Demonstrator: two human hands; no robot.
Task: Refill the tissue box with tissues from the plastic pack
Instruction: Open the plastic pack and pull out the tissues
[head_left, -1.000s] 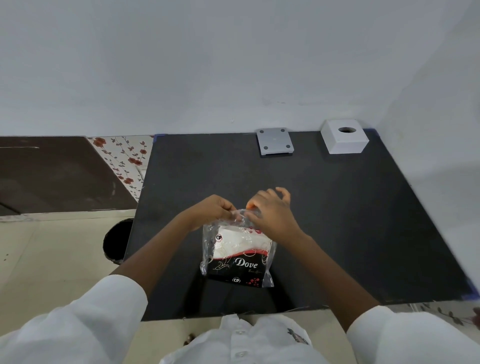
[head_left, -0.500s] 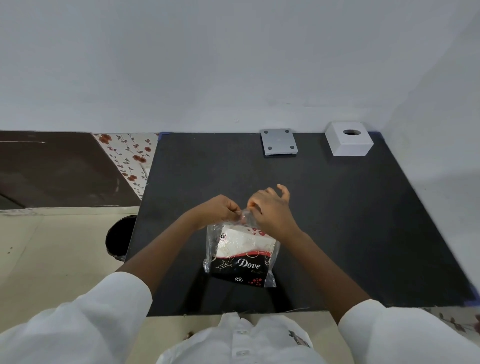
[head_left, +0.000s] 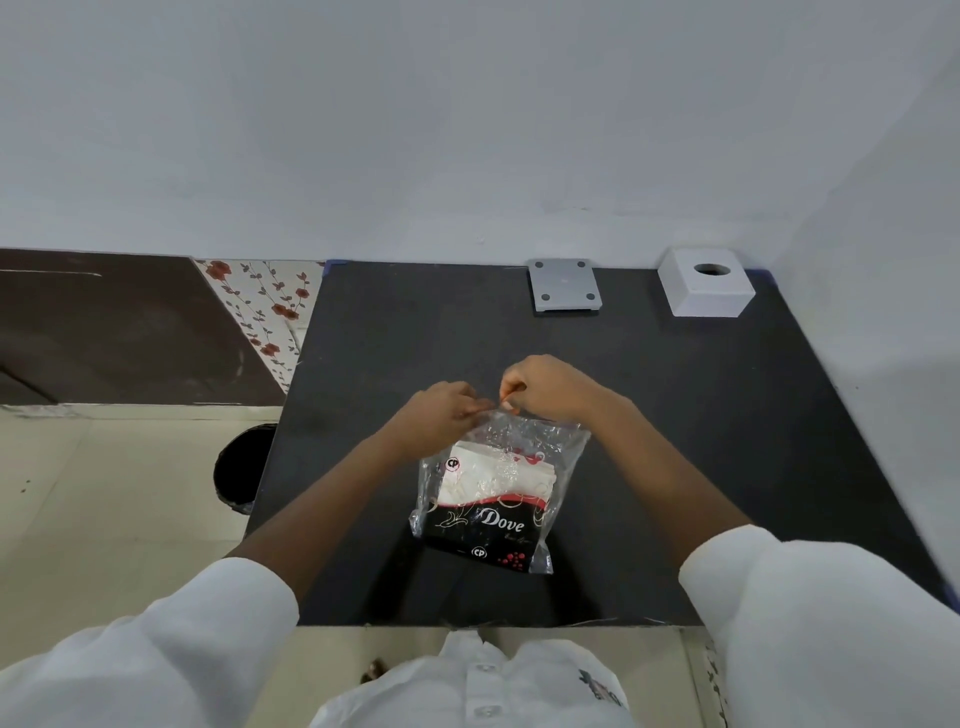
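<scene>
A clear plastic pack (head_left: 493, 493) with a black "Dove" label holds a stack of white tissues and stands on the black table (head_left: 701, 441) near its front edge. My left hand (head_left: 441, 410) and my right hand (head_left: 545, 387) both pinch the pack's top edge, fingertips close together. The white tissue box (head_left: 705, 283), with a round hole in its top, sits at the table's far right corner. Its grey base plate (head_left: 563, 285) lies apart from it, at the back middle.
A white wall runs behind the table and along its right side. To the left are a floral-patterned panel (head_left: 260, 306), a dark brown surface (head_left: 104, 327), and a round black bin (head_left: 241, 467) on the floor beside the table's left edge.
My right hand's fingers, spread earlier, have curled into a tighter pinch at the pack's top. The clear top of the pack is pulled up and stretched wider to the right.
</scene>
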